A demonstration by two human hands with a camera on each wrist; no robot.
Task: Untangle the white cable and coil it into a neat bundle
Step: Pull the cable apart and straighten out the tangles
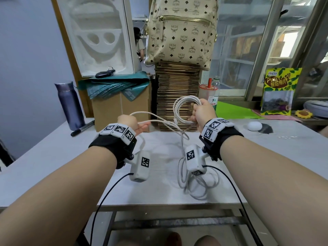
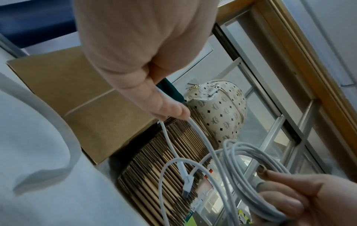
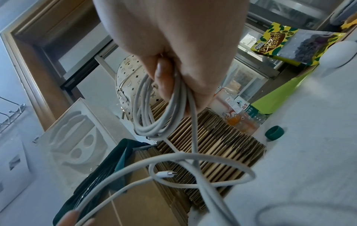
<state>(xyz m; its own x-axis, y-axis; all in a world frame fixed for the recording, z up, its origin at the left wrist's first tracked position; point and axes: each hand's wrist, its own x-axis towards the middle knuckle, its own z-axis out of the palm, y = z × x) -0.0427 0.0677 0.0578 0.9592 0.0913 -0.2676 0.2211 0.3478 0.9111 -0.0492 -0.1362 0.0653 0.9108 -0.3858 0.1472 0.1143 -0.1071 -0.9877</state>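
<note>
My right hand point(image 1: 202, 112) grips a round coil of white cable point(image 1: 179, 103) held up above the table point(image 1: 53, 157); its fingers point(image 3: 164, 76) are curled round several turns point(image 3: 154, 119). My left hand point(image 1: 134, 124) pinches a loose strand point(image 1: 159, 120) running from the coil, seen between thumb and fingers point(image 2: 170, 111). A free plug end point(image 2: 186, 186) dangles between the hands, also visible as a small connector point(image 3: 167, 174). The remaining slack cable point(image 1: 198, 183) lies in loose loops on the table near the front edge.
A stack of flat cardboard point(image 1: 177, 96) with a patterned backpack point(image 1: 181, 31) stands behind the hands. A brown box point(image 1: 120, 110), purple flask point(image 1: 70, 105), marker point(image 1: 82, 128), bottles point(image 1: 213, 91), snack bag point(image 1: 280, 91) and white round object point(image 1: 254, 126) ring the table.
</note>
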